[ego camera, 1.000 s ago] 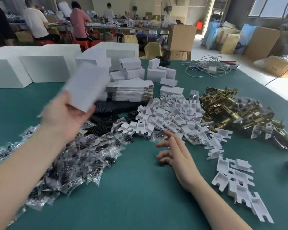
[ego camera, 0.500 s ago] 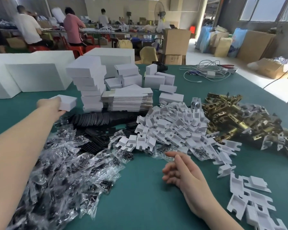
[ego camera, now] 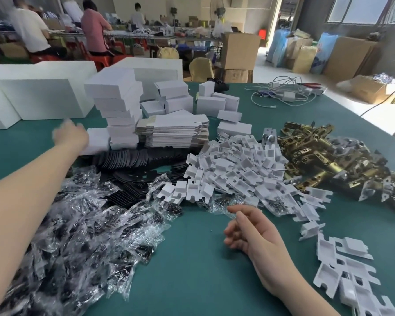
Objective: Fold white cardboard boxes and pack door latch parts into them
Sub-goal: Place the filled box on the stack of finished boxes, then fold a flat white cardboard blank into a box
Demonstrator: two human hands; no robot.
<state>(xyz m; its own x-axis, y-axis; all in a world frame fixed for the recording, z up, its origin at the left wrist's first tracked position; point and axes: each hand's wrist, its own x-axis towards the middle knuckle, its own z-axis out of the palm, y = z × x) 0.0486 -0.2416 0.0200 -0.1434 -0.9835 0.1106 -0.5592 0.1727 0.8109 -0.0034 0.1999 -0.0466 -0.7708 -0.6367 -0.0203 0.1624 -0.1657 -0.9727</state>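
Two bare hands reach over a green table (ego camera: 192, 281) crowded with packing stock. The left hand (ego camera: 70, 135), blurred, is stretched toward the far left part of the table and sits against a small folded white box (ego camera: 97, 142) at the foot of a tall stack of folded white boxes (ego camera: 119, 110); the blur hides whether its fingers grip the box or only touch it. The right hand (ego camera: 249, 233) rests near the middle of the table on its side, fingers loosely curled and holding nothing. Just right of the tall stack lies a pile of flat unfolded box blanks (ego camera: 173, 133), and more folded boxes (ego camera: 214, 103) stand loose behind it toward the far edge. A heap of white plastic inserts (ego camera: 237, 169) fills the centre, with a trail of them (ego camera: 347, 277) running to the near right edge. The brass door latch parts (ego camera: 328, 156) are heaped toward the right edge, touching the insert heap. Black plates (ego camera: 128, 160) lie fanned in front of the box stack, and clear bags of dark screws (ego camera: 78, 236) spread across the near left. Large white foam blocks (ego camera: 39, 96) stand along the far left edge, and white cables (ego camera: 283, 94) lie at the far right corner. Beyond the table, people (ego camera: 94, 33) sit at another bench among brown cartons (ego camera: 240, 51)
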